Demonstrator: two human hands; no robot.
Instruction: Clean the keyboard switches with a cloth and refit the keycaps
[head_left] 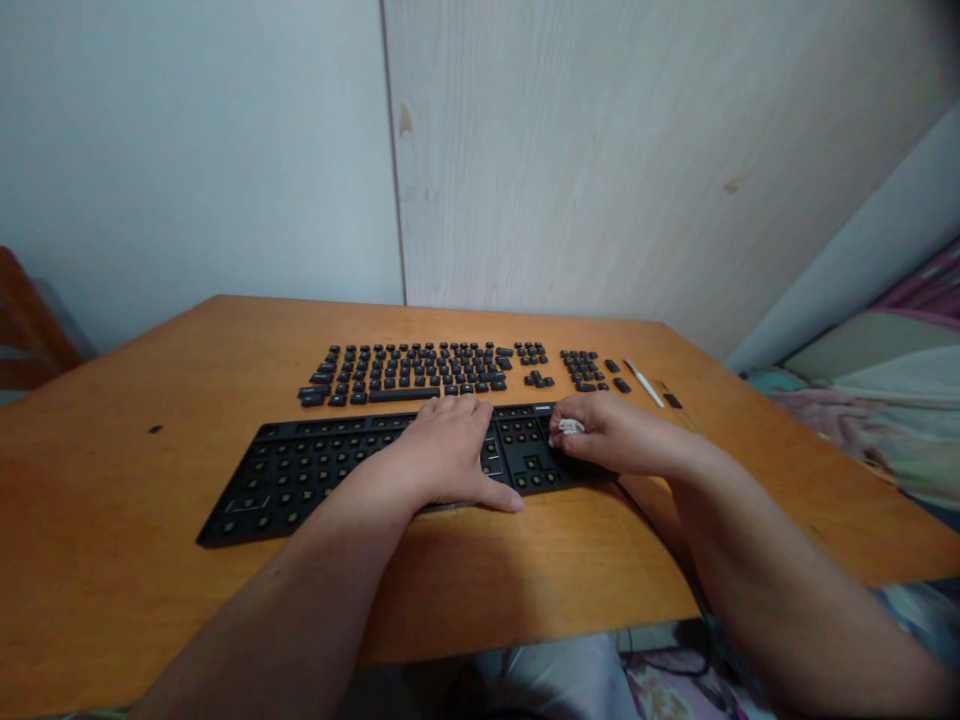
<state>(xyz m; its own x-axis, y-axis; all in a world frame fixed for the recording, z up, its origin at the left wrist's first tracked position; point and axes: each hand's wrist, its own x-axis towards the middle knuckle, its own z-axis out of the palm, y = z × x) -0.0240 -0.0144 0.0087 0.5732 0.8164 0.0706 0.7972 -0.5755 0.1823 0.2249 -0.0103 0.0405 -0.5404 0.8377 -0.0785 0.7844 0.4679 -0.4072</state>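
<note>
A black keyboard base (300,475) with its keycaps taken off lies across the near middle of the orange wooden table (112,480). My left hand (442,455) rests flat on its middle, fingers stretched out and thumb on the table. My right hand (607,435) is closed on a small white wad (570,427), pressed against the keyboard's right part. Behind the keyboard the removed black keycaps (409,370) are laid out in rows in keyboard order.
A thin white stick (643,381) and a small dark piece (673,401) lie right of the keycaps. A tiny dark speck (155,429) sits on the table's left. A bed with patterned bedding (870,410) stands at the right; a wall is close behind.
</note>
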